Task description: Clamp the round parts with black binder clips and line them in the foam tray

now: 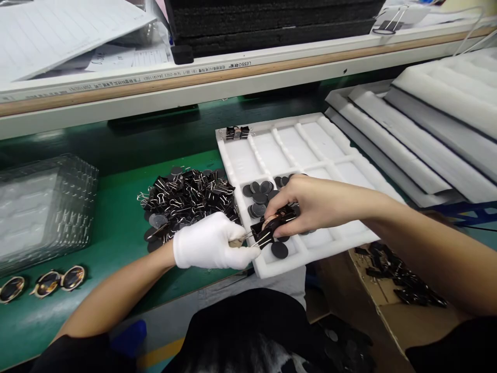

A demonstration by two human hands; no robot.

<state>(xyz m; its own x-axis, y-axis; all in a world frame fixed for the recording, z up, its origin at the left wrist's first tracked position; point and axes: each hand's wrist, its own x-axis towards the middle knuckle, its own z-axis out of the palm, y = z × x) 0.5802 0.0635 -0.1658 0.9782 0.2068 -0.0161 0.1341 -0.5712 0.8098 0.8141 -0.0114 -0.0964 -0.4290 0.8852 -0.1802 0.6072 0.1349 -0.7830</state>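
Note:
In a white fabric glove, my left hand [213, 241] is closed, thumb and finger pinching the wire handles of a black binder clip [258, 230]. My bare right hand [301, 204] closes its fingers around a small black-and-brown piece [274, 221] that the clip meets; its kind is partly hidden by the fingers. Both hands meet over the near-left corner of a white foam tray [267, 269]. Black round discs [258, 198] lie in the tray's compartments around the right hand. One single disc [279, 250] rests just below the held piece.
Left of the tray is a heap of binder clips [190, 194]. Clipped pieces [237, 133] sit at the tray's far-left corner. Clear plastic trays [46, 207] and sunglasses [60, 281] are at left. Foam trays [411, 129] are stacked at right. A cardboard box [388, 305] holds more clips below.

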